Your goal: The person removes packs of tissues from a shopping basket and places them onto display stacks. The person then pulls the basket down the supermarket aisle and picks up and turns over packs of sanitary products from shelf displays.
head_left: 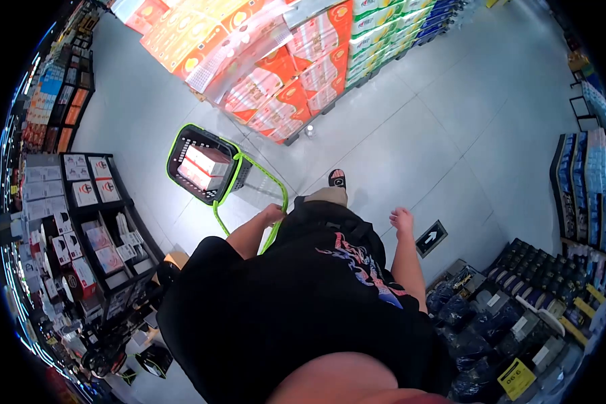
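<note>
My left hand is closed round the bright green handle of a shopping basket. The black basket with its green rim stands tilted on the floor, ahead and to my left. Inside it lies a white and red box. My right hand hangs free at my side with its fingers loosely apart and nothing in it. One sandaled foot shows in front of me.
Stacked red cartons and green-wrapped packs form a display ahead. A black shelf of boxed goods stands at left. Bins of dark goods are at right, near an arrow sign on the grey tiled floor.
</note>
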Motion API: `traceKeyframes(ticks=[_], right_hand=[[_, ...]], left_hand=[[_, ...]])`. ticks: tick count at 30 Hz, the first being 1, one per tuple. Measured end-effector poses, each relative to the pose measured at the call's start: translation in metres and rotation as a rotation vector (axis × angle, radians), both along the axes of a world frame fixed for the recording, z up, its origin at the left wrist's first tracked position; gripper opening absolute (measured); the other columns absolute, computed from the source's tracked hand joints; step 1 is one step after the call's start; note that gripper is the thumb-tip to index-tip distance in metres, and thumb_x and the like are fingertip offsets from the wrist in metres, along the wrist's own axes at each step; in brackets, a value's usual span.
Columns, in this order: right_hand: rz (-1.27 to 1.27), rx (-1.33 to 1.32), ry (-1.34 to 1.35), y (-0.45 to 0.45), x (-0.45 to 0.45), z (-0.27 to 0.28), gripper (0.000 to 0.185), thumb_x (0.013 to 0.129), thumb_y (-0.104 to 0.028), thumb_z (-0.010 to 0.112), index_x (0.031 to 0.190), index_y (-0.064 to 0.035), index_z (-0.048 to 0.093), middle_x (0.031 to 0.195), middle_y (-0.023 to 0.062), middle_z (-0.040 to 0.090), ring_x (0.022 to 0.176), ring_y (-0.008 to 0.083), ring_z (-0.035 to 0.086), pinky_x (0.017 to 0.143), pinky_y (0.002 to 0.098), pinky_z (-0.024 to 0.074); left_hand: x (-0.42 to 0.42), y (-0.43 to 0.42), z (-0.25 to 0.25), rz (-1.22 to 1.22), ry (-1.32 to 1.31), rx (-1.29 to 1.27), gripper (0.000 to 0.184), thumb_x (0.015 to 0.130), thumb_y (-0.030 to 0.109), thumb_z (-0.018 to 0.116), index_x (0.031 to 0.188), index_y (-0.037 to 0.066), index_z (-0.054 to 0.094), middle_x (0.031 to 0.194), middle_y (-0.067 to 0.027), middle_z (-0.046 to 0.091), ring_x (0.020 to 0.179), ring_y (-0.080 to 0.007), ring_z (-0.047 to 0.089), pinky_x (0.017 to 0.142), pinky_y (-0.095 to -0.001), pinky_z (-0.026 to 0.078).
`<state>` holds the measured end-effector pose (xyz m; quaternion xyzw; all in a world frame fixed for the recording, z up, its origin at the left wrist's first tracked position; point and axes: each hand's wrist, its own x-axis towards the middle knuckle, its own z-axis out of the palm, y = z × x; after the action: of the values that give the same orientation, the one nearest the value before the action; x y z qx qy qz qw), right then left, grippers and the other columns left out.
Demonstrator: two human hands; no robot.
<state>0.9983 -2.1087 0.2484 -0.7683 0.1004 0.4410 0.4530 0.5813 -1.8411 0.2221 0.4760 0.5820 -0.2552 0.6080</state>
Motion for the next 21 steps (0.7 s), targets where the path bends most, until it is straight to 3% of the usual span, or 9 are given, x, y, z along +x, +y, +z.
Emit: traceKeyframes(ticks=[3,5,6,8,10,12,13,15,21], right_hand=[[0.207,0.038,0.0,0.03,-0.007,0.021,0.026,0.09,-0.024,0.061,0.108,-0.0039,0.062,0.089,0.0068,0.066,0.076,0.0172,0.065,0.062,0.0292,0.0502],[0.369,0.07,0.0,0.046,0.005,0.03,0.027,0.091,-0.024,0.062,0.108,-0.0034,0.063,0.089,0.0068,0.067,0.076,0.0168,0.065,0.062,0.0292,0.0501],[0.43,0.064,0.019,0.046,0.01,0.033,0.029,0.088,-0.021,0.062,0.109,-0.0015,0.063,0.089,0.0073,0.066,0.074,0.0163,0.064,0.061,0.0275,0.0489],[0.531,0.055,0.045,0.037,0.031,0.019,0.031,0.086,-0.018,0.063,0.11,0.0004,0.063,0.089,0.0077,0.066,0.071,0.0159,0.063,0.06,0.0258,0.0478],[0.469,-0.078,-0.012,0.014,0.073,-0.013,0.03,0.09,-0.022,0.061,0.111,-0.0002,0.061,0.092,0.0091,0.067,0.073,0.0182,0.064,0.061,0.0292,0.0494],[0.402,-0.181,0.028,0.024,0.095,0.014,0.031,0.089,-0.021,0.06,0.112,0.0,0.061,0.092,0.0098,0.067,0.072,0.0189,0.063,0.06,0.0297,0.0493],[0.296,-0.268,0.052,0.034,0.109,0.019,0.031,0.089,-0.02,0.059,0.113,0.0001,0.06,0.092,0.0106,0.067,0.071,0.0196,0.063,0.059,0.0303,0.0492],[0.415,-0.275,0.065,0.051,0.133,0.024,0.032,0.089,-0.02,0.058,0.114,-0.0002,0.059,0.093,0.0112,0.067,0.071,0.0201,0.063,0.059,0.0311,0.0496],[0.767,-0.235,0.089,0.136,0.177,0.01,0.034,0.09,-0.023,0.059,0.116,-0.001,0.059,0.094,0.0113,0.067,0.073,0.0202,0.064,0.061,0.0311,0.0507]], left_hand=[[0.017,-0.03,0.009,0.049,0.013,-0.145,0.042,0.078,0.028,0.074,0.117,0.014,0.067,0.113,-0.01,0.066,0.107,-0.0306,0.063,0.086,-0.0465,0.055],[0.014,-0.05,-0.018,-0.155,-0.053,-0.232,0.052,0.078,0.034,0.075,0.124,0.015,0.063,0.121,-0.0108,0.063,0.11,-0.0301,0.062,0.089,-0.047,0.055],[0.021,-0.054,-0.002,-0.173,-0.017,-0.278,0.055,0.078,0.033,0.076,0.127,0.015,0.06,0.126,-0.0114,0.061,0.113,-0.0301,0.061,0.091,-0.0467,0.056],[0.028,-0.06,0.022,-0.219,-0.009,-0.291,0.055,0.075,0.027,0.078,0.125,0.015,0.062,0.124,-0.0115,0.061,0.109,-0.0295,0.063,0.087,-0.0452,0.057],[0.028,-0.075,0.016,-0.253,0.011,-0.307,0.051,0.073,0.025,0.079,0.121,0.015,0.065,0.119,-0.0108,0.064,0.103,-0.0291,0.065,0.084,-0.044,0.058],[0.027,-0.091,0.018,-0.3,0.031,-0.313,0.048,0.07,0.024,0.08,0.116,0.015,0.068,0.113,-0.0101,0.067,0.097,-0.0287,0.067,0.081,-0.0427,0.059],[0.03,-0.094,0.02,-0.412,0.025,-0.293,0.043,0.069,0.023,0.08,0.11,0.014,0.071,0.105,-0.0095,0.07,0.091,-0.0271,0.068,0.077,-0.0412,0.059],[0.039,-0.102,0.041,-0.519,0.039,-0.155,0.03,0.066,0.022,0.078,0.095,0.012,0.076,0.087,-0.011,0.072,0.081,-0.0266,0.07,0.074,-0.0387,0.057],[0.074,-0.153,0.055,-0.235,0.169,0.051,0.028,0.072,0.016,0.065,0.097,0.009,0.074,0.098,-0.0165,0.071,0.092,-0.0318,0.069,0.08,-0.041,0.055]])
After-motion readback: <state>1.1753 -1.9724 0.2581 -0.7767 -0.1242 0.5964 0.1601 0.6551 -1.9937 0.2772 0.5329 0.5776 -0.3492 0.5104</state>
